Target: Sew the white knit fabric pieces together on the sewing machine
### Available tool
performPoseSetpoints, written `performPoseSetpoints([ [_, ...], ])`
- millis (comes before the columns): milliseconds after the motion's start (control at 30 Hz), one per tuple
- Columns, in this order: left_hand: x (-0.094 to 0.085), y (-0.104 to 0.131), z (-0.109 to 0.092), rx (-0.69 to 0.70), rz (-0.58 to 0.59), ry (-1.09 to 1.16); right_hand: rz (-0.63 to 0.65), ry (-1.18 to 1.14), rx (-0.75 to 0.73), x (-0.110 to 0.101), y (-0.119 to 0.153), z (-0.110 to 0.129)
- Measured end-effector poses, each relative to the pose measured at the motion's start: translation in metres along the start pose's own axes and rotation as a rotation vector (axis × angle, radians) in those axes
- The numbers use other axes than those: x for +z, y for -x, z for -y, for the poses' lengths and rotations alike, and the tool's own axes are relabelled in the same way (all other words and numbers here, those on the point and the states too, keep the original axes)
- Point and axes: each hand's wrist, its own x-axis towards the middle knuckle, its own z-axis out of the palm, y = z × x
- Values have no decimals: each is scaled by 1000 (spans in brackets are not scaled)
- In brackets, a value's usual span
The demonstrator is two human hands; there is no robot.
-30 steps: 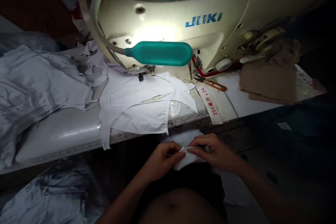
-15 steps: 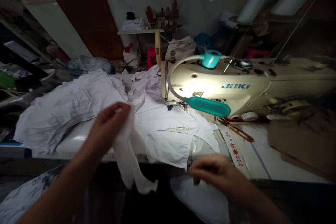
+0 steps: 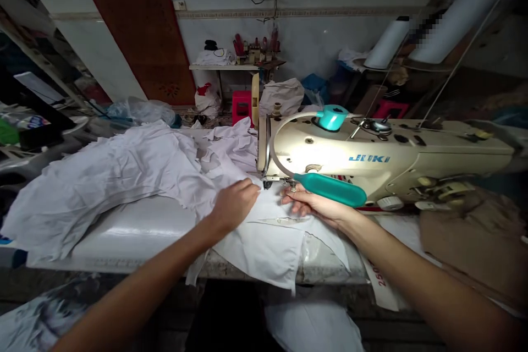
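My left hand [image 3: 236, 206] is closed, fingertips pinching white fabric just left of the presser foot [image 3: 267, 183] of the sewing machine [image 3: 330, 146]. A narrow white strip end [image 3: 196, 270] hangs over the table edge below its wrist. To the right of the foot, under the teal lamp [image 3: 330, 189], my right hand [image 3: 311, 203] has loosely curled fingers, slightly apart, with nothing visible held. White cut fabric [image 3: 268, 250] lies under both hands and droops over the front edge. The needle tip is too small to make out.
A large heap of white fabric [image 3: 124, 168] lies on the left of the table. Brown cloth [image 3: 457, 231] rests at the right, near printed sheeting [image 3: 381, 280]. Thread cones [image 3: 388, 44] stand behind the machine. A red stool [image 3: 242, 107] is beyond it.
My left hand has moved right and to the presser foot, carrying the white strip. My right hand has risen from the table's front edge to beside the foot. The view has tilted up slightly.
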Motion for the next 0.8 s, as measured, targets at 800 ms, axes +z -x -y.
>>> performPoseSetpoints([
  [800,15,5,7,480,-5,-380,-334,381,-344,45,-43,-20],
])
